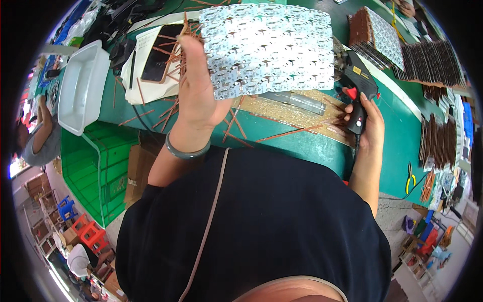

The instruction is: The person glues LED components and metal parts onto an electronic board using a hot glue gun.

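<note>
A panel of small circuit boards [269,55], pale and shiny with rows of repeated cut-outs, is raised above the bench. My left hand [197,93] holds it at its left edge, thumb pointing up and the other fingers hidden behind it. On the right, my right hand [372,126] is wrapped round the handle of a black corded power tool [358,73] with a red trigger. The tool's working end lies close to the panel's right edge; whether they touch I cannot tell. Beneath the panel, a speckled tan board [282,118] bears a flat metal bar [307,103].
Thin brown strips [236,123] litter the green bench [397,136]. A phone [162,55] lies on white material at left, near a white bin [83,85] and green crate [83,171]. Stacked panels [385,38] and yellow-handled pliers [411,181] are at right. Another person's hand [405,8] shows far right.
</note>
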`<state>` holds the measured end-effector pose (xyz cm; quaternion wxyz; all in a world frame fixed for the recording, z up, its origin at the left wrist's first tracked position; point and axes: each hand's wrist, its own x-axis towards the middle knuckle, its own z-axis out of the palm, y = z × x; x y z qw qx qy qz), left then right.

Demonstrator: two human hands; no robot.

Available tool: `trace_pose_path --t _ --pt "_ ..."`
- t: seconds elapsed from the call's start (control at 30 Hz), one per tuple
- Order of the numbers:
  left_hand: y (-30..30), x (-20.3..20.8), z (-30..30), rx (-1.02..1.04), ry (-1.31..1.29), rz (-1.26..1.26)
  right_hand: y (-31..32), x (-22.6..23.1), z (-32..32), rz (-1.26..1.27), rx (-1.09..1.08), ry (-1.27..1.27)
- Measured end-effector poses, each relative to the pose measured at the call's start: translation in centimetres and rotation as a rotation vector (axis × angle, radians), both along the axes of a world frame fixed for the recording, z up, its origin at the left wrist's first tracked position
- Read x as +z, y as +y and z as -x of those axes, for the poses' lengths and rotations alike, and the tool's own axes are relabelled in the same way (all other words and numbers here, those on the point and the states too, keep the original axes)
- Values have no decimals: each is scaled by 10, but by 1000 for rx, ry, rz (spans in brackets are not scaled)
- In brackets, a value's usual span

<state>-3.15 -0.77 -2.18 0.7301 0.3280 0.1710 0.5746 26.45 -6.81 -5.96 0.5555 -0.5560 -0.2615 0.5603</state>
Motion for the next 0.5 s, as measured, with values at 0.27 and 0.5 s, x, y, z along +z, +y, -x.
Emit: trace_pose_path --t 0.27,0.5 --pt "3 5 4 -76 -48 -48 8 -2 -27 97 68 -909" --pt "-3 16 -4 35 26 9 7 -4 -37 209 41 -1178"
